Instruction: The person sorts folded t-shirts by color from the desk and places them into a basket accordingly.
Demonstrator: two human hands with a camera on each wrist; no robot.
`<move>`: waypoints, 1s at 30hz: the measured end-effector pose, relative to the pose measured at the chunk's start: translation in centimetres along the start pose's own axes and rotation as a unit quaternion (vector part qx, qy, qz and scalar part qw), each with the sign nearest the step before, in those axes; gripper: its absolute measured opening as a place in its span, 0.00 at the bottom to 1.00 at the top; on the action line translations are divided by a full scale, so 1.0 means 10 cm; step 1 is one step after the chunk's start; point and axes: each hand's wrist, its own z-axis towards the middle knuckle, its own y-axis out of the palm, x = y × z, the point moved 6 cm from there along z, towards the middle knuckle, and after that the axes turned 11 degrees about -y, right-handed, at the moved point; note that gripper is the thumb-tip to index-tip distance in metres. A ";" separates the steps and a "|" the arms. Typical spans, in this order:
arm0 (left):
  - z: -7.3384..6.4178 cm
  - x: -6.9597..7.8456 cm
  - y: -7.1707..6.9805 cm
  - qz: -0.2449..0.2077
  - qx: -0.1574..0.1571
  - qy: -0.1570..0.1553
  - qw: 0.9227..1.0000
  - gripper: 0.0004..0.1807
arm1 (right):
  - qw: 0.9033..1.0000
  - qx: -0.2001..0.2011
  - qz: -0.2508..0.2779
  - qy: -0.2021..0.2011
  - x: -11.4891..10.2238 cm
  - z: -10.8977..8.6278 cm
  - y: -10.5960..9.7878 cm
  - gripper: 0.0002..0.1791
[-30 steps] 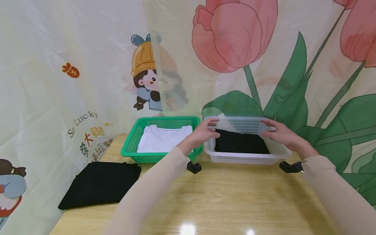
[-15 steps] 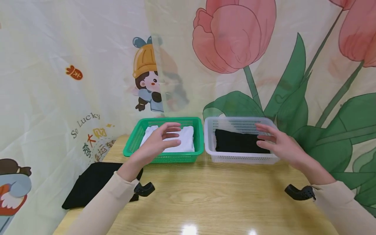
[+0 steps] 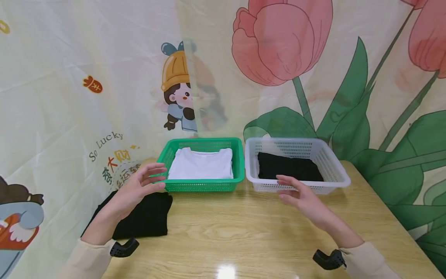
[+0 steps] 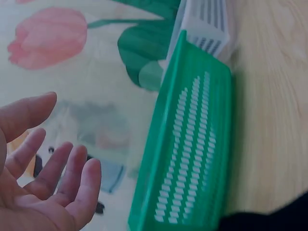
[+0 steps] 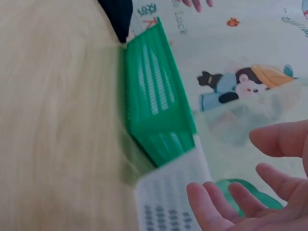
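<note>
In the head view my left hand (image 3: 134, 192) hovers over a folded black cloth (image 3: 146, 219) on the table, its fingers loosely bent and holding nothing. My right hand (image 3: 301, 199) is in the air in front of the white basket (image 3: 296, 186), fingers relaxed, nothing in them. Inside that basket lies another folded black cloth (image 3: 287, 167). A folded white shirt (image 3: 202, 164) lies in the green basket (image 3: 200, 186) to its left. The left wrist view has my left hand (image 4: 53, 187) beside the green basket; the right wrist view has my right hand (image 5: 255, 192) near the white one.
Both baskets stand side by side along the back of the wooden table (image 3: 223, 228). Behind them hangs a printed curtain (image 3: 216, 77) with tulips and cartoon figures. The table's right edge slants toward the lower right.
Both hands have drawn back from the white basket. My left hand has moved left past the green basket to above the black cloth; my right hand has come nearer and to the left.
</note>
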 end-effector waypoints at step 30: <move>-0.30 -1.60 -1.41 0.156 0.093 -0.127 0.975 0.49 | 0.973 -0.100 0.198 0.069 0.15 0.69 2.22 0.41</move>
